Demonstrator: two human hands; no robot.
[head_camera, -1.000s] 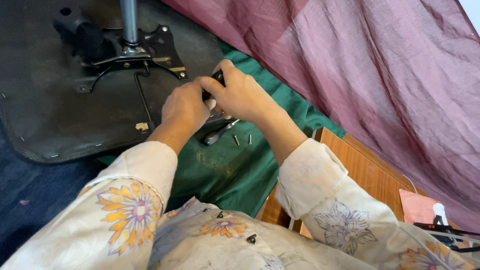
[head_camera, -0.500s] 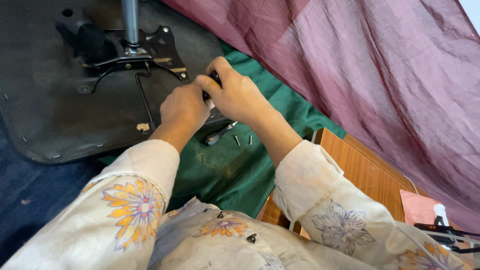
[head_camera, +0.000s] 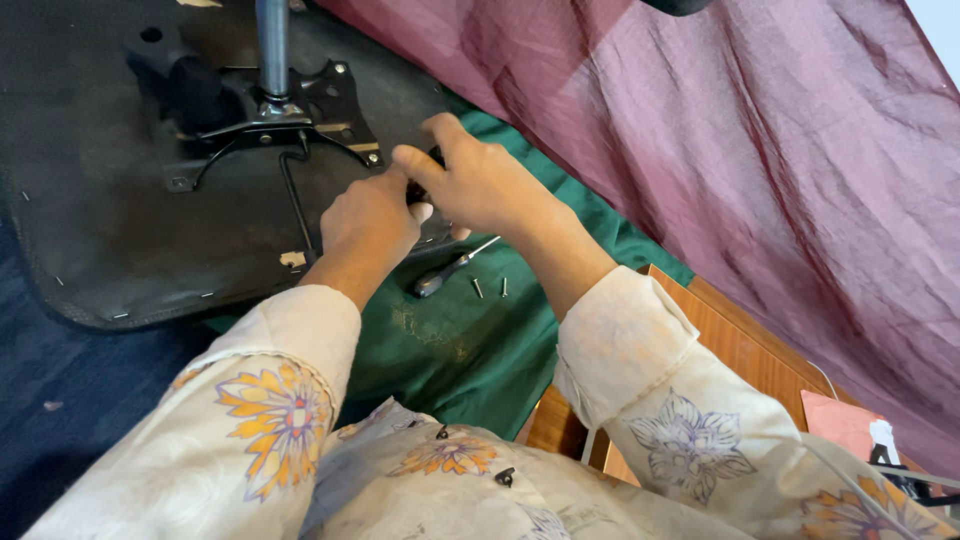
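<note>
— Black seat underside (head_camera: 120, 230) is lying upturned; both hands are working at its right edge?

— Yes. Left hand (head_camera: 368, 222) and right hand (head_camera: 480, 182) are pressing together, gripping a small dark part (head_camera: 432, 160). A screwdriver (head_camera: 452, 268) is lying on green cloth (head_camera: 470, 350) just below.

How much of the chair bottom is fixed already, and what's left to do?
The metal plate with its post already sits on the upturned black seat base. Right now the left hand and right hand work together on a small dark part at the seat's edge. A screwdriver and two loose screws lie unused on the green cloth.
</note>
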